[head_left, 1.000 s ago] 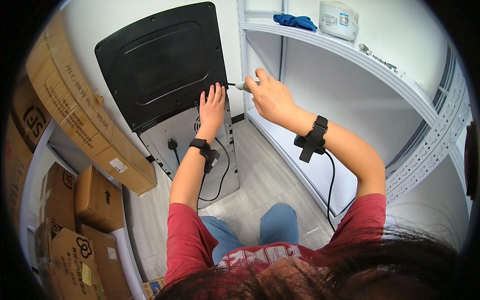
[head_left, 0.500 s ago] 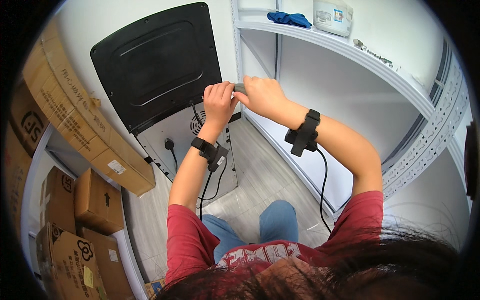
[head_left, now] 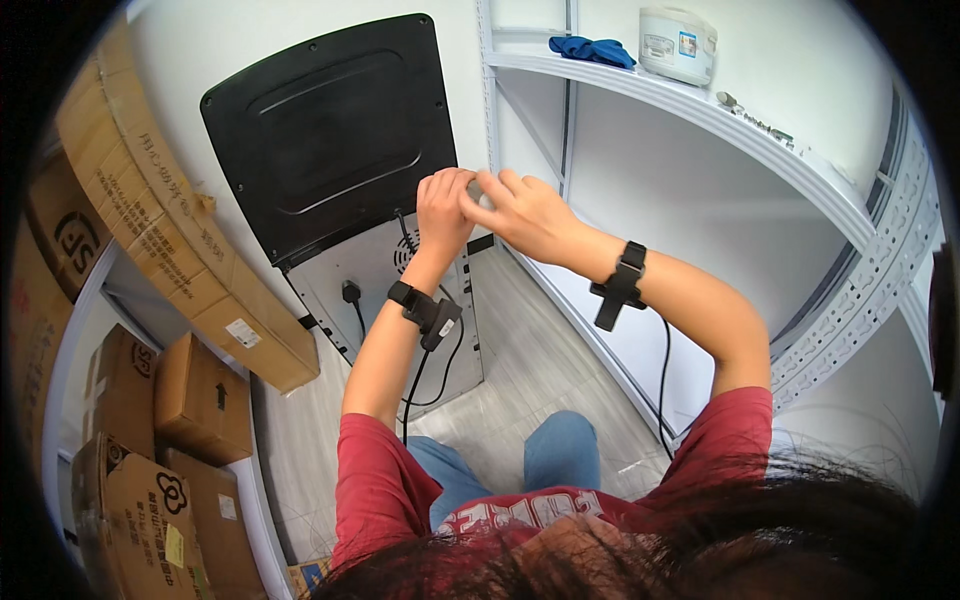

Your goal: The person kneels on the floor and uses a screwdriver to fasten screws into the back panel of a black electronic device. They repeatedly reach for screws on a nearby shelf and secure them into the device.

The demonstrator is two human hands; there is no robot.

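Observation:
Both hands meet in front of the right edge of a tall appliance, seen from its back, with a black upper panel point(head_left: 335, 130) and a grey metal lower panel point(head_left: 325, 285). My left hand point(head_left: 443, 210) is closed, its fingers curled around a small grey piece point(head_left: 475, 187) that is mostly hidden. From the right, my right hand point(head_left: 525, 215) pinches at the same piece, thumb against the left fingers and the other fingers bent. What kind of thing it is cannot be made out. A black plug with a cord point(head_left: 352, 292) sits in the lower panel, left of my left forearm.
A white metal shelf point(head_left: 690, 95) on the right bears a blue cloth point(head_left: 592, 52), a white rice cooker point(head_left: 678, 45) and small metal parts point(head_left: 755, 120). To the left, a long carton point(head_left: 185, 230) leans near shelved cardboard boxes point(head_left: 203, 395). Black wrist straps trail cables point(head_left: 667, 390).
The right hand's fingers have loosened and shifted around the grey piece, which shows less now. The view has moved slightly, setting the appliance lower and farther right.

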